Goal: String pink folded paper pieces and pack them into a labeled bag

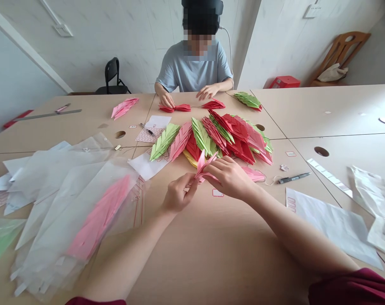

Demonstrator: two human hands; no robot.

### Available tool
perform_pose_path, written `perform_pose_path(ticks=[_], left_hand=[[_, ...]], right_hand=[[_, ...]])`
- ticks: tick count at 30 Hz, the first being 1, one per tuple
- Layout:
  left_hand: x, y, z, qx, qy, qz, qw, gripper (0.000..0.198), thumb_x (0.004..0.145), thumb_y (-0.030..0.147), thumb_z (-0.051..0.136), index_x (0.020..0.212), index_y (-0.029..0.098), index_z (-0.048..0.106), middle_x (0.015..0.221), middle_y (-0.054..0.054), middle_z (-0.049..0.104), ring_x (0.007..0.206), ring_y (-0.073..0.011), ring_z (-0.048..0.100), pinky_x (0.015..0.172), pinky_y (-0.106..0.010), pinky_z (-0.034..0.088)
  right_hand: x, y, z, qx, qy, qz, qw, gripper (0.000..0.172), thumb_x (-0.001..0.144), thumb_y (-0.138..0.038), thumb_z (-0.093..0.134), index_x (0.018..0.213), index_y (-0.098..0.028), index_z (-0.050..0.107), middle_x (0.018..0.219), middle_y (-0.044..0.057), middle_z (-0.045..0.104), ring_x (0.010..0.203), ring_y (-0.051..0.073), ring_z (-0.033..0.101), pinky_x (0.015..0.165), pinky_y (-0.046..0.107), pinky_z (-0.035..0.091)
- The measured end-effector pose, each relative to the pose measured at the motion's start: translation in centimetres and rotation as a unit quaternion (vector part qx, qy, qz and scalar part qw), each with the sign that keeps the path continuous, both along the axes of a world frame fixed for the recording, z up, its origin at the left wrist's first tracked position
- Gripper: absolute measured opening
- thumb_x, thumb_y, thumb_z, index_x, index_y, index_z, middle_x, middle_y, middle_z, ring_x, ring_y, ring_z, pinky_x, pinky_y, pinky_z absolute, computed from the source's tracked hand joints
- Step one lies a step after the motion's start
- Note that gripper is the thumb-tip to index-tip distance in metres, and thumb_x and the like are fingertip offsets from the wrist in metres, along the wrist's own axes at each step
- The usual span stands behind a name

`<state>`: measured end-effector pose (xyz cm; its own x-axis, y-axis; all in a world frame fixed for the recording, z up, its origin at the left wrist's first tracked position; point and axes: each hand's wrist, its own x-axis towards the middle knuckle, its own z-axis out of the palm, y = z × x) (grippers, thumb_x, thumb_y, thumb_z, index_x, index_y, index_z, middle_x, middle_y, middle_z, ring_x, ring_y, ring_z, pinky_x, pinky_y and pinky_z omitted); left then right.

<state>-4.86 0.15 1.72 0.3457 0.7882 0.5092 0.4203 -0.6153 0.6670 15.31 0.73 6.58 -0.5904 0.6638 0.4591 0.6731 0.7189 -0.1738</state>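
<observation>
A small pink folded paper piece is held just above the table between both my hands. My left hand pinches its lower left end with closed fingers. My right hand grips its right side, fingers curled round it. Just beyond lies a fanned heap of folded paper pieces in green, pink, red and yellow.
Clear plastic bags, one holding pink paper, cover the left. A pen and white sheets lie to the right. Across the table a person presses red folded paper with both hands. Round holes pierce the tabletop.
</observation>
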Motion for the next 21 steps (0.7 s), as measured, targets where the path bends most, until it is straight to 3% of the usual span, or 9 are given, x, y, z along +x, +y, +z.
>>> perform_pose_path(ticks=[3,6,11,21], left_hand=[[0.2,-0.2,0.0,0.076,0.069,0.022,0.994,0.006,0.090,0.022,0.055,0.087,0.019,0.059,0.072,0.000,0.067,0.064,-0.0103,0.065,0.056,-0.018,0.050],[0.3,-0.2,0.0,0.130,0.115,0.044,0.984,0.016,0.090,0.023,0.052,0.074,0.019,0.054,0.060,0.003,0.057,0.053,-0.0091,0.054,0.051,-0.020,0.041],[0.2,-0.2,0.0,0.195,0.132,0.044,0.971,0.023,0.087,0.016,0.053,0.065,0.020,0.048,0.054,0.004,0.047,0.047,-0.0092,0.045,0.049,-0.024,0.031],[0.2,-0.2,-0.3,0.237,0.134,0.058,0.960,0.019,0.084,0.014,0.054,0.066,0.020,0.049,0.053,0.004,0.048,0.046,-0.0095,0.044,0.049,-0.024,0.030]], right_hand=[[-0.3,-0.2,0.0,-0.008,-0.017,0.012,1.000,0.024,0.099,-0.023,0.037,0.090,-0.017,0.058,0.076,0.005,0.060,0.069,0.016,0.050,0.070,0.030,0.033],[-0.8,-0.5,-0.1,-0.015,-0.025,0.020,0.999,0.024,0.097,-0.017,0.036,0.082,-0.017,0.055,0.073,0.004,0.056,0.065,0.016,0.045,0.067,0.030,0.033],[-1.2,-0.8,-0.3,-0.035,-0.005,0.027,0.999,0.017,0.094,-0.015,0.039,0.086,-0.017,0.054,0.076,0.004,0.055,0.065,0.015,0.042,0.062,0.028,0.031],[-0.6,-0.6,-0.4,-0.092,0.025,0.029,0.995,0.017,0.093,-0.020,0.041,0.084,-0.019,0.055,0.078,0.002,0.056,0.065,0.013,0.043,0.059,0.026,0.029]])
